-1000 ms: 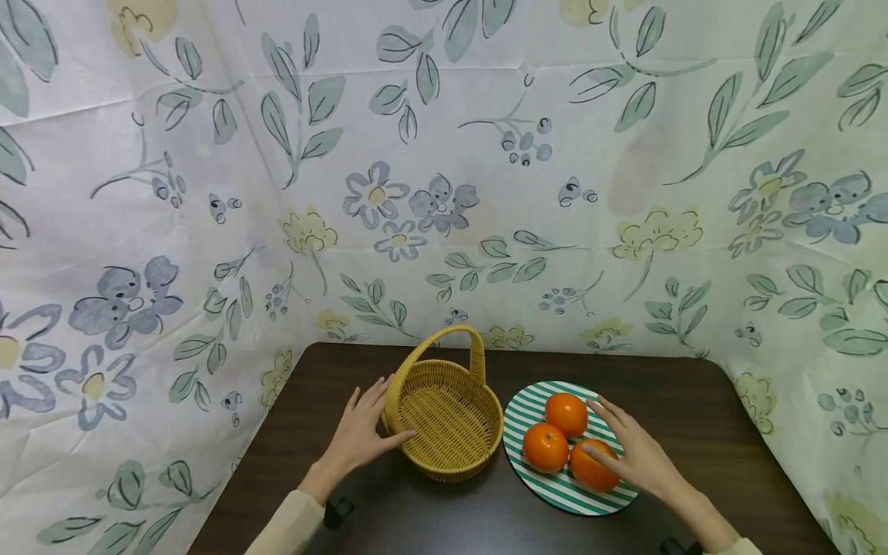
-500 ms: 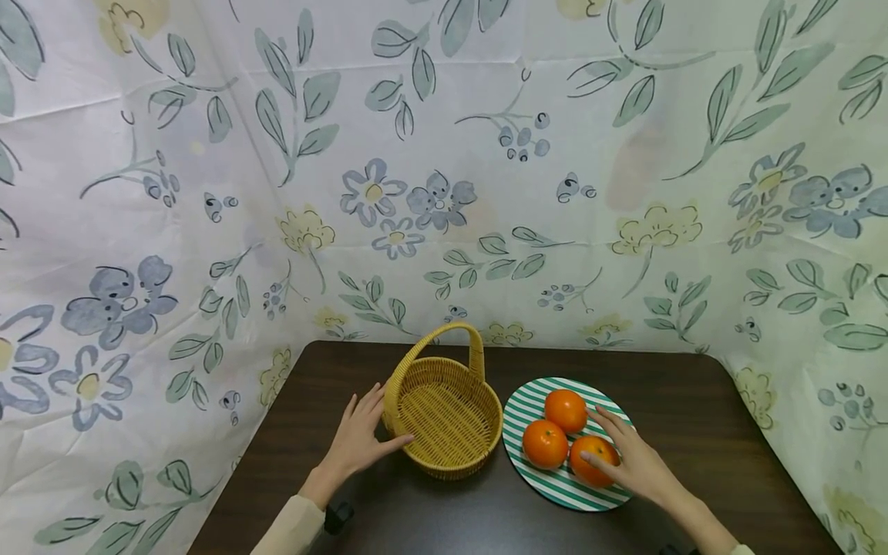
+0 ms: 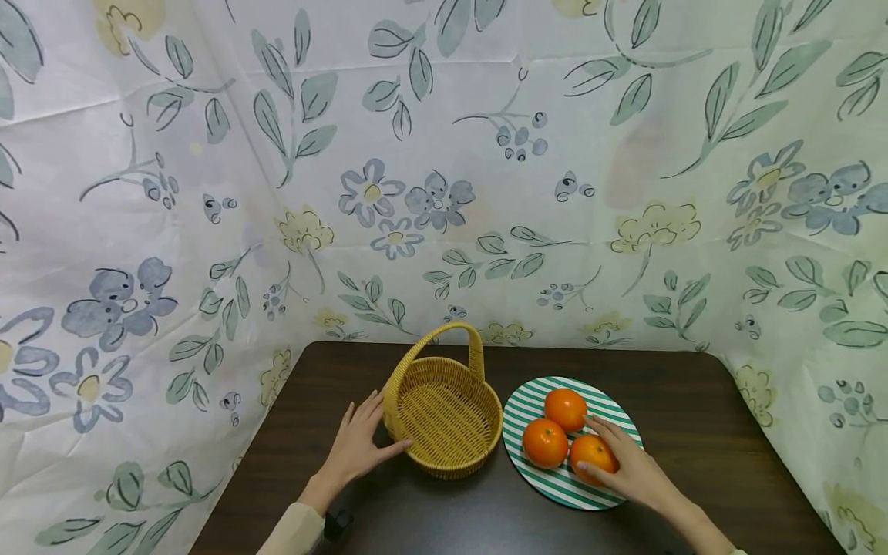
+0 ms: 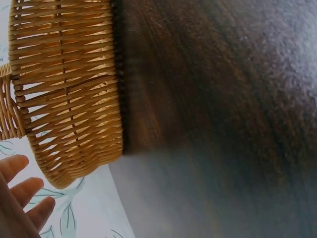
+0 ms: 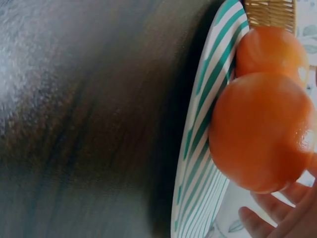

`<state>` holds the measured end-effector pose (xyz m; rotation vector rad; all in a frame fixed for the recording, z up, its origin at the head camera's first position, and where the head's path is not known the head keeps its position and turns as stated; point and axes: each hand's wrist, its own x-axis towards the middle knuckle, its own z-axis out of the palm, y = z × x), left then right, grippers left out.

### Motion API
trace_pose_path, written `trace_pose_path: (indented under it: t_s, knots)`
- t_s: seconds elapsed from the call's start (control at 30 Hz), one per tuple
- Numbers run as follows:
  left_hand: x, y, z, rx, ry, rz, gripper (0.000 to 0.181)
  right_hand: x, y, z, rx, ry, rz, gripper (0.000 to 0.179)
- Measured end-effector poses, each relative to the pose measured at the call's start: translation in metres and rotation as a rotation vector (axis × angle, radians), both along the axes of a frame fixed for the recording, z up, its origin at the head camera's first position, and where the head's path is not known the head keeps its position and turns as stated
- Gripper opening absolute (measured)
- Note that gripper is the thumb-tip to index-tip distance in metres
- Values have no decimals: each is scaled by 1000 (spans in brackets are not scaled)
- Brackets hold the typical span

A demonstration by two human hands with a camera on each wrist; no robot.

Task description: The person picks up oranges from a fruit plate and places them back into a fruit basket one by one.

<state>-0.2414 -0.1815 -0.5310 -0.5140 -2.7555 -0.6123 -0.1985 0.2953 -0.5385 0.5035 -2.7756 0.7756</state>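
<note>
Dark table (image 3: 451,520) before floral cloth (image 3: 312,254), left hand (image 3: 355,443) spread beside basket (image 3: 447,469), right hand (image 3: 634,469) apart around one orange (image 3: 591,453).

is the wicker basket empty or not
Empty: in the head view, the wicker basket shows only its bare woven floor; the three oranges are on the striped plate.

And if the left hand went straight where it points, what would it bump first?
Probably the basket: the left hand points at its side, though the gap is hard to judge.
</note>
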Motion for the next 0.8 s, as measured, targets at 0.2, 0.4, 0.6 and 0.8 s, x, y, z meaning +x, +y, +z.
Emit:
trace_pose_path:
  t_s: [0.2,0.4,0.6,0.8]
  knots:
    - [1,-1,-5,15,-8,0,92,2,-1,-3,-2,-55,-19,72]
    - [3,-2,-8,28,-47,9,92,2,-1,-7,-14,-34,-11,76]
    - [3,-1,-10,35,-84,19,93,3,-2,-8,-23,-29,-16,82]
    - [4,-1,-11,49,-101,27,93,5,-2,-8,-34,-30,-30,86]
